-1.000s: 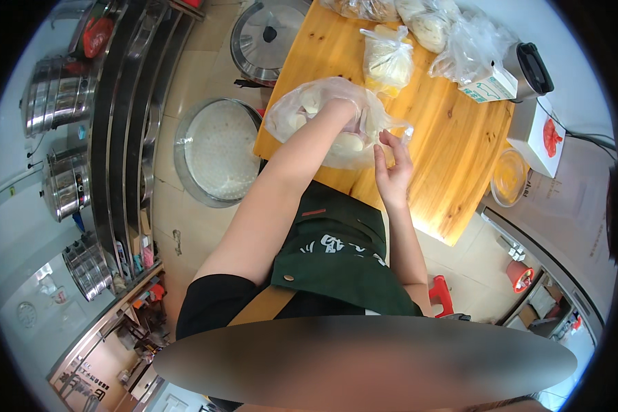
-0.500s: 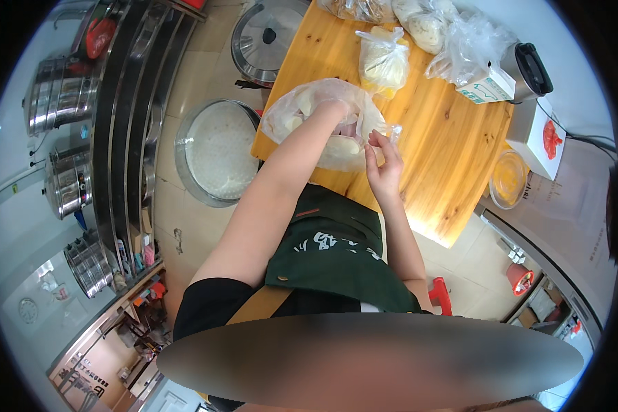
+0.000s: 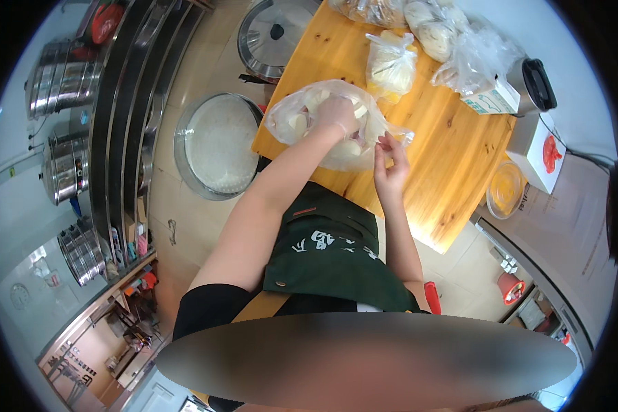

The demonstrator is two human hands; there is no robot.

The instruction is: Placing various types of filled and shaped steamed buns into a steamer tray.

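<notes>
A clear plastic bag lies open at the left end of the wooden table. Pale, rounded pieces that look like buns are inside it, with some pinkish patches between them; their exact kind is unclear. My left hand reaches into the bag's mouth, its fingers down among the pieces and hidden. At the right side of the bag, my right hand pinches the loose plastic rim between thumb and fingers. A tied bag with pale contents stands just beyond.
Left of the table is a large round metal pan with a whitish bottom, and behind it a lidded pot. More plastic bags, a small carton and a dark-lidded metal jug line the far right edge. Steamer pots stand at far left.
My left hand has lifted a little inside the bag, so more of its back and the pale pieces show. My right hand keeps the rim, slightly farther right. The whole view has shifted slightly.
</notes>
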